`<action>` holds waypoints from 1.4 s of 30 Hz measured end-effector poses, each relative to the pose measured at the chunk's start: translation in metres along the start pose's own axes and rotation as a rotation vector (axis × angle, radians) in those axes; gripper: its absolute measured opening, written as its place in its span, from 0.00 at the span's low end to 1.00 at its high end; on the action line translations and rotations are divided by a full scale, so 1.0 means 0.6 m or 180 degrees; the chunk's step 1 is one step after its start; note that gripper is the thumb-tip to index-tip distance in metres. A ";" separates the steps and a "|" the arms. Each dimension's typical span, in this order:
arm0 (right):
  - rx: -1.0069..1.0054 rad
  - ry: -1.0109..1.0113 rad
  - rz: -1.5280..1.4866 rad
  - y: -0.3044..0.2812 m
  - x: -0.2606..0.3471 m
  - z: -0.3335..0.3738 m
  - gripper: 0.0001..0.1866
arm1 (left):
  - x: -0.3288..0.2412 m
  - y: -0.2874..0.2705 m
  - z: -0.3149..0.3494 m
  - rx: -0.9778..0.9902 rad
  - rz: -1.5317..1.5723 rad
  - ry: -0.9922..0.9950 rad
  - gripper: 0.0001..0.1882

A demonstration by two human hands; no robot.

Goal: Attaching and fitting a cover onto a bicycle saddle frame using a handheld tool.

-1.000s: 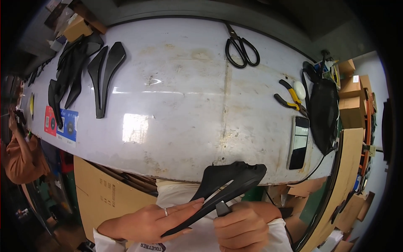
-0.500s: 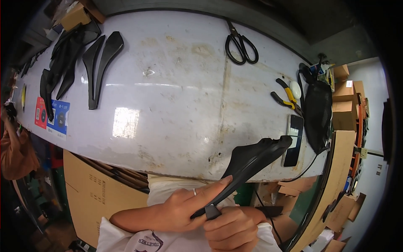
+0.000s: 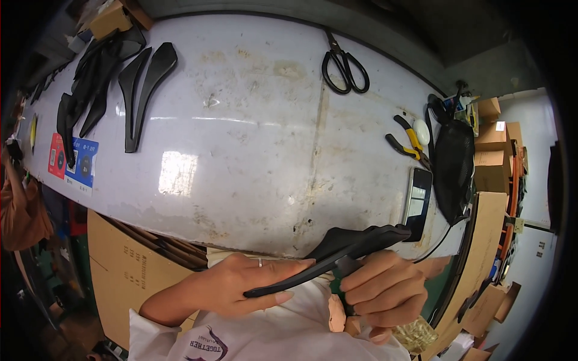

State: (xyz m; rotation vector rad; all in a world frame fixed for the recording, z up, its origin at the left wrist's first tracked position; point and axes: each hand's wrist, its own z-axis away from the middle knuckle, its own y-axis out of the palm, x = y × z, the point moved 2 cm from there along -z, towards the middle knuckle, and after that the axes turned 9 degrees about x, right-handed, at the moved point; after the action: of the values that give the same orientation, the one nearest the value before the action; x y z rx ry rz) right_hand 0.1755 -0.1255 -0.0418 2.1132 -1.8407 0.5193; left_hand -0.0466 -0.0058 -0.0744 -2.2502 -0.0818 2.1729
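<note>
My left hand (image 3: 238,283) grips the narrow end of a long black plastic trim piece (image 3: 340,253), fingers above it and thumb below. The piece tilts up to the right past the table's front edge, its wide end beside the phone (image 3: 416,201). My right hand (image 3: 386,292) is closed in a fist just below the piece's wide half. From that fist a small dark grey, flat-ended tool (image 3: 346,265) pokes up against or very near the underside; the rest of it is hidden in the fingers.
Black-handled scissors (image 3: 345,71), yellow-black pliers (image 3: 412,139) and a black mesh pouch (image 3: 453,165) lie on the white table (image 3: 253,156). More black trim pieces (image 3: 147,90) sit far left. Cardboard boxes (image 3: 138,271) stand below the edge. Another person's arm (image 3: 23,204) shows at left.
The trim piece has dropped lower and lies flatter. My right hand has moved right and slightly up along it, from the narrow end to the wide half, carrying the small tool.
</note>
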 end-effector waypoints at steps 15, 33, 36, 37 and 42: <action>0.0562 0.0234 0.1203 0.070 0.023 0.008 0.13 | -0.018 0.033 -0.030 0.0800 0.0535 -0.0364 0.43; -0.2008 0.0386 -0.0758 0.120 0.023 0.019 0.14 | 0.009 0.073 -0.087 0.0032 0.0564 0.0361 0.41; -0.1608 0.0199 -0.0570 0.120 0.015 0.014 0.13 | 0.002 0.077 -0.087 -0.0008 0.0520 0.0374 0.41; -0.1531 0.0005 -0.0543 0.121 0.013 0.014 0.12 | 0.003 0.077 -0.087 -0.0007 0.0489 0.0363 0.40; -0.0859 0.0066 -0.0313 0.099 0.011 -0.008 0.10 | 0.004 0.078 -0.090 0.0043 0.0332 0.0445 0.49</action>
State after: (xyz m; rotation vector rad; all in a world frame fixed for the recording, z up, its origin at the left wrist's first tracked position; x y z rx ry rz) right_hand 0.1169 -0.1378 -0.0357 1.9955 -1.6790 0.2521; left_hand 0.0086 -0.0510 -0.0769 -2.4431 0.0529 2.0475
